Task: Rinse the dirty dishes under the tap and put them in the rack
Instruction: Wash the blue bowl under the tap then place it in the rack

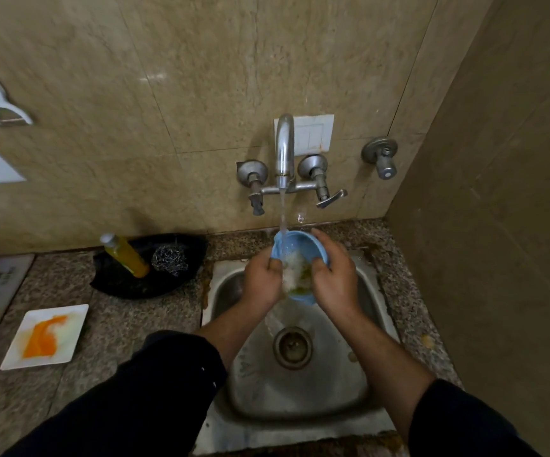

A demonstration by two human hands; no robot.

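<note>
Beige marble-look wall tiles (201, 77) rise behind a speckled granite desk (128, 311) that carries a small stainless steel sink (300, 390), the landmark for what follows. Above the sink's far edge, a chrome wall-mounted tap (283, 153) runs a thin stream of water (282, 212) down into a round light blue plastic bowl (295, 249). The bowl is held over the far half of the sink, tilted toward the person, with whitish foam and greenish residue inside it. The left hand (262, 278) has its grip closed on the bowl's left rim; the right hand (333, 275) has its grip wrapped around the right rim, fingers curled over the edge. Both dark sleeves (155, 390) are pushed up from the wrists.

Left of the sink, on the desk, lies a square white plate smeared with orange sauce (45, 336). Beyond it, at the sink's far left, a shallow black dish (125, 285) holds a tilted bottle of yellow liquid (127, 255) and a steel wool scrubber (170, 259) just beside it. At the sink's bottom sits a round metal drain (292, 347). A separate chrome wall valve (380, 156) is mounted to the right of the tap.
</note>
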